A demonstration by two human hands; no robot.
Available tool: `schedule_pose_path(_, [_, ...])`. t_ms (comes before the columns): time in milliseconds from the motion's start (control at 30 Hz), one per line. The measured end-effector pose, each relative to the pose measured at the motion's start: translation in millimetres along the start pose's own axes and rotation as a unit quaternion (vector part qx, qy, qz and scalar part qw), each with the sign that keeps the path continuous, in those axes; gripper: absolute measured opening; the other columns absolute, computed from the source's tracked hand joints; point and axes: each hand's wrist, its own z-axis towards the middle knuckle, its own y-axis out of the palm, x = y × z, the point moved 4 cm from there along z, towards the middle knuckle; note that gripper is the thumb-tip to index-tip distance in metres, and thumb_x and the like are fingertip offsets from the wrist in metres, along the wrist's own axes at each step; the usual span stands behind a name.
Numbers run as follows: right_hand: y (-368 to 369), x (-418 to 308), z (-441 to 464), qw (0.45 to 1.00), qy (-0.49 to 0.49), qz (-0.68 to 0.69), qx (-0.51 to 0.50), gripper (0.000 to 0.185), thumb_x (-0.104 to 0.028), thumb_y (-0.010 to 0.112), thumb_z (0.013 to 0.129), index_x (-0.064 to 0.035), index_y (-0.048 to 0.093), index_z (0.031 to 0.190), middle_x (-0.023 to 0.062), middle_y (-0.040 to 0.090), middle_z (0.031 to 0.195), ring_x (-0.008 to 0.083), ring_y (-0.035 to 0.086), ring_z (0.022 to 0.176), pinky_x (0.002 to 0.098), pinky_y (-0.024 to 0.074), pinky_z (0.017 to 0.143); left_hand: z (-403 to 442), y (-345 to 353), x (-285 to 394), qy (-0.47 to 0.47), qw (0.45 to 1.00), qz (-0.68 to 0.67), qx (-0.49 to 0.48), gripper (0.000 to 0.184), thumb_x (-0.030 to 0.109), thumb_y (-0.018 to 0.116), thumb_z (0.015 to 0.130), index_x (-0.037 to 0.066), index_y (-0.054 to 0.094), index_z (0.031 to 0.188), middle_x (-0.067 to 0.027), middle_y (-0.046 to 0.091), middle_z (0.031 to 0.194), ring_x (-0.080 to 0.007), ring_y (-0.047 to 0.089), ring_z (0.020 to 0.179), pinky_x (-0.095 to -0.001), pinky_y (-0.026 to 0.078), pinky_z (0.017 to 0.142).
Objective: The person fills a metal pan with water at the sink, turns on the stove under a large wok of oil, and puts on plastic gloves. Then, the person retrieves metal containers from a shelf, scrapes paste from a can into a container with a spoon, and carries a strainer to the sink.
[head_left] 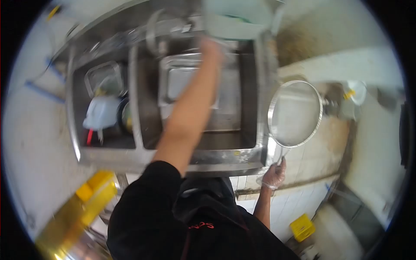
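At the right of the sink, my right hand (274, 174), in a clear plastic glove, is closed around the handle of a large round mesh strainer (295, 113). The strainer is held out over the tiled floor, beside the sink's right rim. My left hand (211, 47) reaches across the sink to its back edge and is smeared by motion. Its fingers cannot be made out. Just behind it is a pale translucent container (237, 24), and whether the hand touches it is unclear. Beneath my left forearm a rectangular metal pan (165, 78) lies in the large basin.
The steel sink (138, 97) has two basins. In the left one are a clear container (104, 78), a whitish plastic jug (103, 113) and a red-handled item (89, 137). A yellow bin (82, 208) stands lower left; a yellow object (302, 227) lies lower right.
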Motion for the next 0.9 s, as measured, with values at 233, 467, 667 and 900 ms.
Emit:
schedule_pose_path(233, [-28,-125,10,0.981,-0.088,-0.173,0.026,0.042,-0.016,0.050,0.088,-0.0002,0.045,0.126,0.0254,0.056,0.113,0.0314,0.059,0.098,0.0395,0.0445,0.081,-265,-84,-46,-0.040,0.912,0.038,-0.407,0.021,0.011,0.055,0.085,0.009,0.048,0.105,-0.0031,0.053,0.085,-0.0121,0.053,0.076,-0.0277,0.046,0.062])
schedule_pose_path(467, [-78,-145,-59,0.934,-0.261,-0.240,-0.051,0.050,-0.007,0.042,0.088,-0.0125,0.033,0.137,0.0231,0.055,0.109,0.0358,0.059,0.085,0.0420,0.0460,0.074,-255,-377,198,0.278,0.826,0.432,-0.234,0.035,0.021,0.060,0.085,0.007,0.049,0.115,-0.0094,0.056,0.096,-0.0182,0.055,0.086,-0.0310,0.046,0.080])
schedule_pose_path(667, [-57,-101,-139,0.794,-0.344,-0.424,-0.267,0.061,0.000,0.039,0.081,-0.0179,0.028,0.139,0.0264,0.059,0.089,0.0375,0.061,0.077,0.0465,0.0459,0.067,-301,-759,311,0.308,0.890,0.284,0.179,0.035,0.025,0.050,0.092,0.002,0.045,0.117,-0.0077,0.057,0.095,-0.0159,0.057,0.086,-0.0275,0.047,0.077])
schedule_pose_path(900, [-35,-173,-213,0.888,-0.434,-0.153,0.007,0.053,-0.009,0.033,0.090,-0.0188,0.024,0.140,0.0246,0.057,0.108,0.0385,0.058,0.087,0.0431,0.0444,0.076,-445,-985,228,0.160,0.903,0.205,0.343,0.019,0.025,0.052,0.091,0.006,0.051,0.094,-0.0042,0.057,0.086,-0.0103,0.054,0.075,-0.0236,0.045,0.062])
